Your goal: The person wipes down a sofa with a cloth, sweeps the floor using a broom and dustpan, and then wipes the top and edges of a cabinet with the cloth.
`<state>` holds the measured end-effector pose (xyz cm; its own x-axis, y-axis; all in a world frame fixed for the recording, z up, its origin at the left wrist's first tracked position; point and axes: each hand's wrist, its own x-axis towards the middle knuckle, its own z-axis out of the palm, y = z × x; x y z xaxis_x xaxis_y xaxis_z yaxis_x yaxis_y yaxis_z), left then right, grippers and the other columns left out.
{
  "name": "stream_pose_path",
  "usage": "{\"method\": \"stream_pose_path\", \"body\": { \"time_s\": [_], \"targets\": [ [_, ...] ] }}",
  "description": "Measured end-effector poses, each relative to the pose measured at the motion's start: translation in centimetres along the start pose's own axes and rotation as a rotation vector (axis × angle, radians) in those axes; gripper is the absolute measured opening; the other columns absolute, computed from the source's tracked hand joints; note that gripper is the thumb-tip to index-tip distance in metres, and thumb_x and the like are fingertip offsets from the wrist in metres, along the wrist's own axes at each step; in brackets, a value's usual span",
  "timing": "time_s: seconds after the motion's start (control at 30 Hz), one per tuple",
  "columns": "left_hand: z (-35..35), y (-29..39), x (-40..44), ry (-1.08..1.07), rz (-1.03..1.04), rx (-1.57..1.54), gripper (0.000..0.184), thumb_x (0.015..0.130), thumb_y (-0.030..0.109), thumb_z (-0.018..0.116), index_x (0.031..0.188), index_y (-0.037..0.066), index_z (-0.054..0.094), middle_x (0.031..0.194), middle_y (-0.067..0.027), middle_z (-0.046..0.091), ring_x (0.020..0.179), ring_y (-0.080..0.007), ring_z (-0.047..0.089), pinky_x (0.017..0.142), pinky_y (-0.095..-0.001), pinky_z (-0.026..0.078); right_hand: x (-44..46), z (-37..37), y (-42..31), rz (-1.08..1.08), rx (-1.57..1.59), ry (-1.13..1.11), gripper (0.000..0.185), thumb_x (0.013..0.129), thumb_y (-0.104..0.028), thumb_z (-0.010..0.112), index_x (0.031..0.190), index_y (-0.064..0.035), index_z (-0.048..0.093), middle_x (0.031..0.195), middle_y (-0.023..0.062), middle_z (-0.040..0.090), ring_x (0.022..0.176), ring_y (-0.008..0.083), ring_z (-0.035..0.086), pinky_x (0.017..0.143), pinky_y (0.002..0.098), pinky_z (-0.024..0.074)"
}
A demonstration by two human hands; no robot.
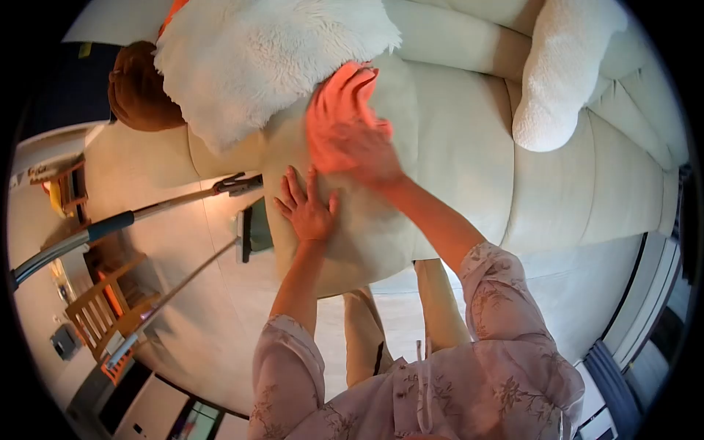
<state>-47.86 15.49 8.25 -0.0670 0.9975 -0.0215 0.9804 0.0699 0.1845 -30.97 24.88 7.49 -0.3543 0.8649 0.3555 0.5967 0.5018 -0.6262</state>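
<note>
My left hand (308,213) lies flat on the cream sofa seat (359,249), fingers spread, holding nothing. Beyond it, my right hand (367,155) presses a coral-red cloth (345,103) against the same seat. Motion blurs the right fingers, which are partly lost among the cloth's folds. The far end of the cloth touches a fluffy white cushion (271,59). At the cushion's left edge sits a brown rounded object (143,88), perhaps another cushion.
A long white pillow (561,81) leans on the sofa at the right. Left of the seat, a metal pole with a dark grip (110,226) and a thinner mop-like pole (198,271) reach across the floor. A wooden chair (95,315) stands farther left.
</note>
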Motion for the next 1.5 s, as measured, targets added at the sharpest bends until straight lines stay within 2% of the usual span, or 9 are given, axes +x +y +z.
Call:
{"method": "stream_pose_path", "body": {
  "time_s": [0.17, 0.23, 0.53, 0.77, 0.93, 1.1, 1.2, 1.37, 1.5],
  "targets": [
    [-3.7, -0.7, -0.2, -0.125, 0.097, -0.129, 0.087, 0.076, 0.051, 0.061, 0.145, 0.016, 0.021, 0.151, -0.017, 0.007, 0.138, -0.0394, 0.009, 0.104, -0.064, 0.01, -6.9, 1.1, 3.2, 0.412, -0.103, 0.354, 0.032, 0.076, -0.014, 0.063, 0.107, -0.0111, 0.059, 0.113, 0.0087, 0.059, 0.106, 0.0285, 0.055, 0.087, 0.0375, 0.0438],
    [-4.9, -2.3, -1.0, -0.244, 0.206, -0.177, 0.091, 0.073, 0.05, 0.066, 0.145, 0.016, 0.021, 0.151, -0.0162, 0.009, 0.138, -0.0374, 0.01, 0.104, -0.062, 0.012, -7.8, 1.4, 1.1, 0.873, 0.053, 0.34, 0.028, 0.079, -0.013, 0.061, 0.106, -0.0081, 0.058, 0.105, 0.0118, 0.061, 0.096, 0.0311, 0.058, 0.081, 0.0376, 0.046],
    [-2.9, -5.3, -6.7, -0.074, 0.041, -0.301, 0.09, 0.072, 0.056, 0.064, 0.142, 0.014, 0.027, 0.15, -0.0159, 0.017, 0.137, -0.0383, 0.016, 0.103, -0.0622, 0.015, -1.9, 3.5, -10.2, 0.013, -0.306, 0.023, 0.046, 0.062, -0.023, 0.07, 0.107, -0.022, 0.062, 0.117, 0.006, 0.051, 0.112, 0.033, 0.044, 0.083, 0.0623, 0.0287],
    [-1.1, -6.5, -6.9, 0.063, 0.062, -0.479, 0.097, 0.075, 0.056, 0.059, 0.144, 0.003, 0.017, 0.148, -0.0209, 0.02, 0.135, -0.0406, 0.018, 0.105, -0.0589, 0.015, 3.9, 5.6, -5.7, 0.164, -0.372, 0.116, 0.046, 0.07, -0.028, 0.065, 0.116, -0.0253, 0.059, 0.128, -0.001, 0.046, 0.117, 0.0263, 0.043, 0.088, 0.0569, 0.0335],
    [-1.6, -7.4, -7.4, 0.201, -0.194, -1.321, 0.078, 0.091, 0.048, 0.043, 0.144, -0.001, 0.012, 0.148, -0.0195, 0.021, 0.135, -0.0319, 0.024, 0.108, -0.0412, 0.022, -9.0, 3.9, -14.9, -0.034, -0.362, -0.198, 0.043, 0.068, -0.022, 0.063, 0.112, -0.0238, 0.062, 0.133, 0.0013, 0.045, 0.126, 0.0279, 0.037, 0.101, 0.0587, 0.0275],
    [-0.7, -10.5, -11.2, 0.092, -0.331, -1.27, 0.059, 0.1, 0.036, 0.029, 0.144, 0.001, 0.014, 0.147, -0.015, 0.025, 0.133, -0.0262, 0.027, 0.109, -0.0354, 0.022, -16.0, 2.5, -16.7, -0.1, -0.149, -0.365, 0.044, 0.068, -0.012, 0.059, 0.109, -0.0252, 0.062, 0.126, -0.0007, 0.051, 0.123, 0.0263, 0.042, 0.1, 0.059, 0.0277],
    [-0.4, -10.4, -12.3, 0.091, -0.397, -1.237, 0.059, 0.1, 0.037, 0.029, 0.145, 0.003, 0.013, 0.144, -0.016, 0.03, 0.131, -0.0265, 0.032, 0.108, -0.035, 0.025, -7.8, 2.7, -14.2, 0.144, -0.323, -0.108, 0.044, 0.067, -0.014, 0.064, 0.109, -0.0263, 0.06, 0.122, -0.0001, 0.053, 0.118, 0.0204, 0.044, 0.087, 0.0529, 0.0351],
    [-0.2, -9.6, -12.6, 0.258, -0.53, -1.354, 0.06, 0.1, 0.039, 0.029, 0.145, 0.006, 0.008, 0.142, -0.0173, 0.033, 0.128, -0.0271, 0.036, 0.106, -0.0356, 0.027, 3.6, 6.0, -12.0, 0.068, -0.305, 0.151, 0.039, 0.079, -0.019, 0.059, 0.118, -0.0192, 0.054, 0.119, 0.0022, 0.054, 0.114, 0.0255, 0.045, 0.089, 0.0519, 0.0351],
    [-0.1, -9.7, -12.6, 0.29, -0.545, -1.415, 0.061, 0.099, 0.042, 0.03, 0.145, 0.009, 0.008, 0.14, -0.018, 0.035, 0.126, -0.0278, 0.037, 0.106, -0.0368, 0.028, -2.0, 8.3, -16.7, -0.127, -0.509, -0.476, 0.039, 0.074, -0.025, 0.06, 0.113, -0.0193, 0.059, 0.119, -0.001, 0.054, 0.115, 0.0283, 0.045, 0.097, 0.0546, 0.0283]
  ]
}}
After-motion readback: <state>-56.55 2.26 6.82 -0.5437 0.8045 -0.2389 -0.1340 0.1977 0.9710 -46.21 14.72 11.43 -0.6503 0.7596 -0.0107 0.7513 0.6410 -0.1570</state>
